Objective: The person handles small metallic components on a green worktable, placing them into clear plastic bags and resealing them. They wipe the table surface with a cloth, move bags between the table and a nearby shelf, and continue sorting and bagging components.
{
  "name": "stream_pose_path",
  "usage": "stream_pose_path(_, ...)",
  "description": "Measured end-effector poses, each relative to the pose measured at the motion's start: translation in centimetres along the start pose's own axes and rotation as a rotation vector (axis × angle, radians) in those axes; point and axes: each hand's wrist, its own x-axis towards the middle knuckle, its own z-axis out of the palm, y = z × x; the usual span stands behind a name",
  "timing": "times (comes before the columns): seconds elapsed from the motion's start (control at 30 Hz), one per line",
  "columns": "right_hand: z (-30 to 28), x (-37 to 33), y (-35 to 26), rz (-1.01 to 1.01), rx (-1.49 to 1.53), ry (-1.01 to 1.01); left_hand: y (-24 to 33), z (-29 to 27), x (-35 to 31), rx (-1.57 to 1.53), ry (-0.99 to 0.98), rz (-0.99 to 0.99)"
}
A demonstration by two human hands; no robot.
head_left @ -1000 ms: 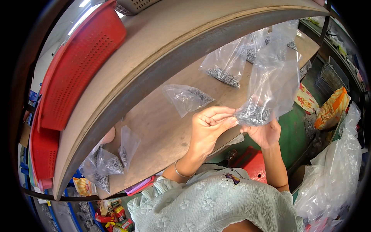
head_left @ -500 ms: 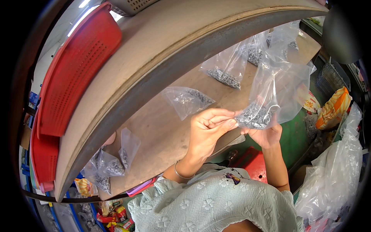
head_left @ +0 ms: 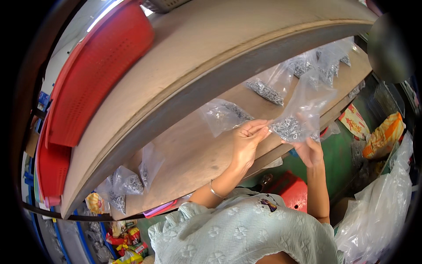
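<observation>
Between my two hands hangs a clear plastic bag (head_left: 311,103) with many small grey metal pieces gathered at its bottom. My left hand (head_left: 249,137) pinches the bag's lower left corner between thumb and fingers. Under the bag's lower right part, my right hand (head_left: 309,151) grips its edge; some of those fingers are hidden behind the plastic. Just beyond my left hand, a similar filled bag (head_left: 224,115) lies flat on the wooden table (head_left: 193,154). Another filled bag (head_left: 268,90) rests farther back, beside several more.
Above the table runs a wooden shelf (head_left: 184,48) with red plastic baskets (head_left: 101,75) at its left. More filled bags (head_left: 128,181) lie at the table's left end. A red stool (head_left: 293,192) stands below my arms. Clear plastic sheeting (head_left: 378,198) heaps at the right.
The held bag has narrowed and its top has sunk and folded over. My left hand has shifted slightly right. The whole view has turned a little.
</observation>
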Motion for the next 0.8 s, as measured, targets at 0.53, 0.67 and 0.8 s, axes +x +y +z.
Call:
stream_pose_path(0.53, -4.2, 11.0, 9.5, 0.185, 0.497, 0.239, -3.0, -8.9, 2.1, 0.169, 0.396, -0.245)
stream_pose_path(0.67, -3.3, 12.1, 10.7, 0.172, 0.422, 0.233, -2.1, -7.3, 3.3, 0.154, 0.496, -0.137)
stream_pose_path(0.8, -2.9, 12.5, 11.3, 0.197, 0.408, 0.273, -3.4, -7.7, 4.3, 0.134, 0.494, -0.042)
